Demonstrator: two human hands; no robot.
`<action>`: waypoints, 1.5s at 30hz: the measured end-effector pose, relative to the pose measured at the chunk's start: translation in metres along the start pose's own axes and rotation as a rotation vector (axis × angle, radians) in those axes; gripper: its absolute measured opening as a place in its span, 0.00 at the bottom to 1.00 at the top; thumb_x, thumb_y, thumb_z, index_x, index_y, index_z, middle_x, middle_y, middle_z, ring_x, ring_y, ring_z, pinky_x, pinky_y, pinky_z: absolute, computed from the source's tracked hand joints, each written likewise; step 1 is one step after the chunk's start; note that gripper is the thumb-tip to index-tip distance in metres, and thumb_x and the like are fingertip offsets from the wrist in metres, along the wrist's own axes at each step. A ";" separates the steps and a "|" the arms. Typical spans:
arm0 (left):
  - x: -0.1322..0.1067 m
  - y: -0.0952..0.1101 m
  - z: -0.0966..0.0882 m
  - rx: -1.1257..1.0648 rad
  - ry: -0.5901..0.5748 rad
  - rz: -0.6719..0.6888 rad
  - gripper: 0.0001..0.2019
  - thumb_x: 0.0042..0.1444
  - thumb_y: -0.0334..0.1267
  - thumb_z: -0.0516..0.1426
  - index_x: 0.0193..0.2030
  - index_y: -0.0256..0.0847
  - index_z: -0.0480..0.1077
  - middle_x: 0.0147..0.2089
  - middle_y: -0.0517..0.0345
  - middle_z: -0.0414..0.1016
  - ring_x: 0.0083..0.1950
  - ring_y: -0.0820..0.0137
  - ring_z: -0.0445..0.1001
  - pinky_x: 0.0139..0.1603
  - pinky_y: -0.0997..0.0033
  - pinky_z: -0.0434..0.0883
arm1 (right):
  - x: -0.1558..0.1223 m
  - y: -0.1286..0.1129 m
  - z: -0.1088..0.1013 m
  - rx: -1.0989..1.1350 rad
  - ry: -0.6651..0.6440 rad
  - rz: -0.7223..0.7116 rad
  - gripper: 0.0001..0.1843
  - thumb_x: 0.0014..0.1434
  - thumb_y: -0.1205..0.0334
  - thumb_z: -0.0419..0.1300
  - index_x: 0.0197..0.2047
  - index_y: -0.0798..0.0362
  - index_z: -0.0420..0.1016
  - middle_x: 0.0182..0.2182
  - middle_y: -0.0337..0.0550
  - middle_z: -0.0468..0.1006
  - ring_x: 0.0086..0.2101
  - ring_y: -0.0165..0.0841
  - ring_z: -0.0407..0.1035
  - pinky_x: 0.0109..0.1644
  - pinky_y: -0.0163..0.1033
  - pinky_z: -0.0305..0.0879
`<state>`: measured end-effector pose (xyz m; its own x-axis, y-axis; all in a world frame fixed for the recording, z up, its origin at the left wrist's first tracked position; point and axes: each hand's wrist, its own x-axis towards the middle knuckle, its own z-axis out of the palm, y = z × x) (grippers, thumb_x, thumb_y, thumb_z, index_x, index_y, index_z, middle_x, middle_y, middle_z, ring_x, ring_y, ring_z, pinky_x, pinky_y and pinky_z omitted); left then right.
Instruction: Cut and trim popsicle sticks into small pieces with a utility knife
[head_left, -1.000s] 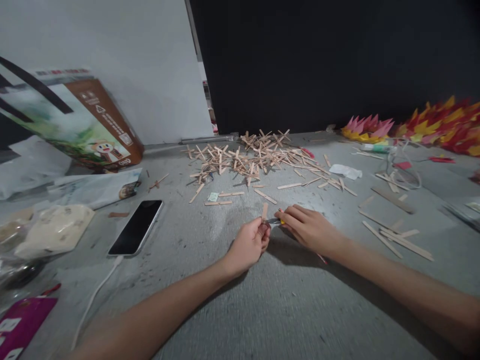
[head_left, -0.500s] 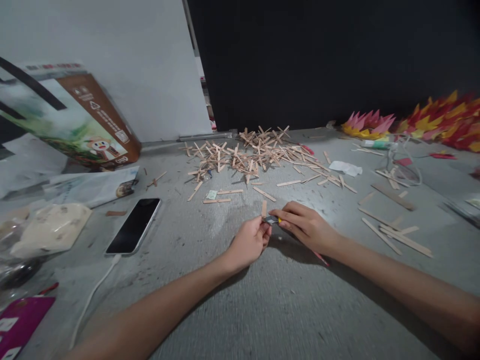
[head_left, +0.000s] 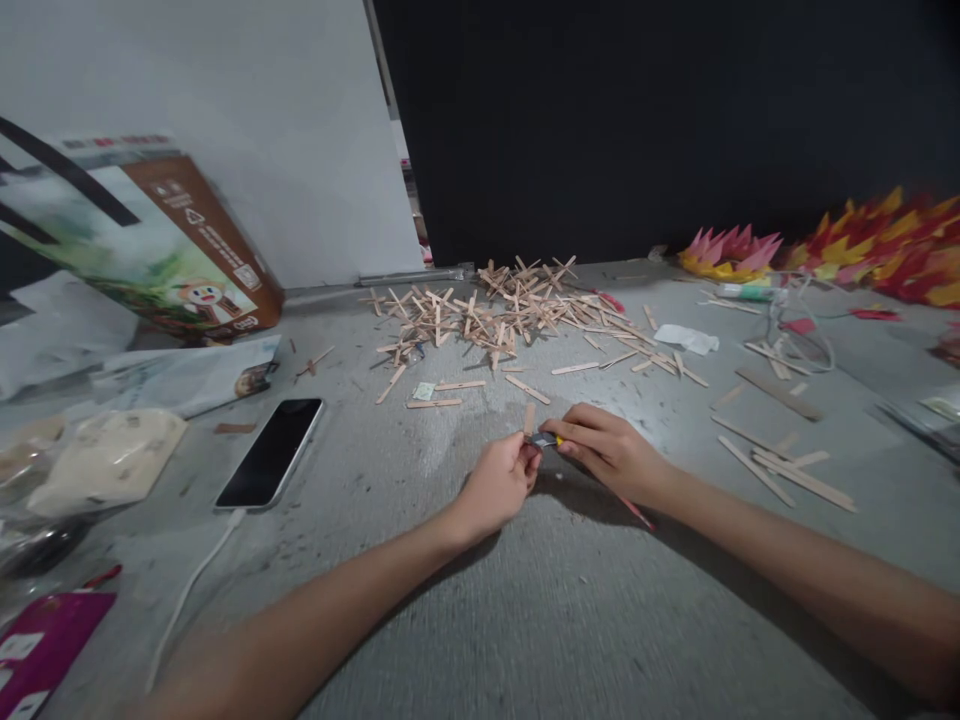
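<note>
A person's left hand (head_left: 499, 485) pinched a wooden stick (head_left: 529, 418), its far end jutting beyond the grip, as the right hand (head_left: 615, 452) clasped a metal-headed tool (head_left: 541, 440) alongside. With the left hand so close, a slip risked nipping it. Past the grip sprawled a heap of crossed sticks (head_left: 495, 315).

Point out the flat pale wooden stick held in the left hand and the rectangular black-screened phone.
Flat pale wooden stick (head_left: 529, 418): head view, on its exposed upper part.
Rectangular black-screened phone (head_left: 270, 455): head view, on mid-screen.
</note>
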<state>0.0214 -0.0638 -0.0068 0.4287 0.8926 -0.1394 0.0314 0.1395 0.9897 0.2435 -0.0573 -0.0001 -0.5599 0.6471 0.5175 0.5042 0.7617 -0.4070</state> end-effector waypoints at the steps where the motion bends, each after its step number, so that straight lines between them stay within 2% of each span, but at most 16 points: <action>1: -0.001 0.001 0.000 -0.014 -0.002 0.002 0.12 0.64 0.43 0.58 0.32 0.41 0.63 0.23 0.70 0.55 0.22 0.79 0.51 0.26 0.77 0.51 | 0.000 0.000 0.000 0.005 0.005 -0.007 0.19 0.77 0.61 0.54 0.66 0.47 0.75 0.43 0.49 0.77 0.42 0.38 0.73 0.45 0.44 0.72; 7: -0.008 0.007 -0.001 -0.100 -0.060 0.010 0.09 0.63 0.39 0.54 0.32 0.42 0.61 0.22 0.72 0.53 0.20 0.79 0.48 0.25 0.76 0.51 | 0.001 -0.001 -0.001 0.027 0.030 -0.029 0.16 0.77 0.61 0.54 0.63 0.49 0.77 0.41 0.48 0.78 0.41 0.37 0.74 0.45 0.42 0.72; 17: 0.002 -0.005 -0.001 0.043 -0.029 0.030 0.10 0.62 0.35 0.54 0.29 0.42 0.60 0.23 0.68 0.57 0.22 0.78 0.53 0.26 0.77 0.53 | 0.001 -0.002 -0.002 -0.035 0.024 -0.045 0.17 0.77 0.62 0.54 0.64 0.48 0.76 0.41 0.48 0.78 0.41 0.38 0.73 0.45 0.43 0.72; 22: -0.002 -0.005 -0.003 -0.049 -0.047 0.018 0.10 0.63 0.38 0.54 0.30 0.43 0.59 0.22 0.70 0.54 0.21 0.79 0.50 0.25 0.77 0.51 | -0.002 0.000 -0.001 -0.005 0.021 -0.035 0.18 0.77 0.62 0.54 0.65 0.48 0.76 0.42 0.48 0.78 0.42 0.39 0.73 0.46 0.45 0.71; 30: -0.001 -0.008 -0.002 0.044 -0.008 0.046 0.11 0.60 0.38 0.58 0.29 0.41 0.61 0.24 0.66 0.58 0.25 0.77 0.55 0.27 0.76 0.53 | 0.001 -0.002 -0.001 -0.053 0.027 -0.071 0.19 0.77 0.61 0.53 0.66 0.47 0.75 0.41 0.48 0.78 0.40 0.39 0.72 0.44 0.44 0.71; 35: -0.005 -0.001 0.001 -0.063 -0.023 0.030 0.11 0.62 0.38 0.55 0.30 0.42 0.60 0.23 0.70 0.53 0.23 0.79 0.50 0.26 0.76 0.52 | 0.000 -0.002 -0.001 -0.063 0.023 -0.046 0.19 0.77 0.60 0.53 0.66 0.48 0.75 0.41 0.48 0.78 0.41 0.38 0.72 0.45 0.45 0.72; 45: -0.012 0.005 0.002 -0.073 -0.046 0.067 0.11 0.62 0.40 0.54 0.30 0.43 0.58 0.22 0.72 0.52 0.21 0.79 0.48 0.23 0.75 0.50 | 0.000 -0.004 -0.003 -0.063 0.033 -0.060 0.19 0.78 0.59 0.52 0.65 0.49 0.76 0.41 0.49 0.78 0.41 0.38 0.73 0.44 0.44 0.73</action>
<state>0.0184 -0.0744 -0.0005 0.4687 0.8806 -0.0696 -0.0636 0.1122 0.9916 0.2428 -0.0605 0.0040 -0.5689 0.5982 0.5643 0.5114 0.7948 -0.3269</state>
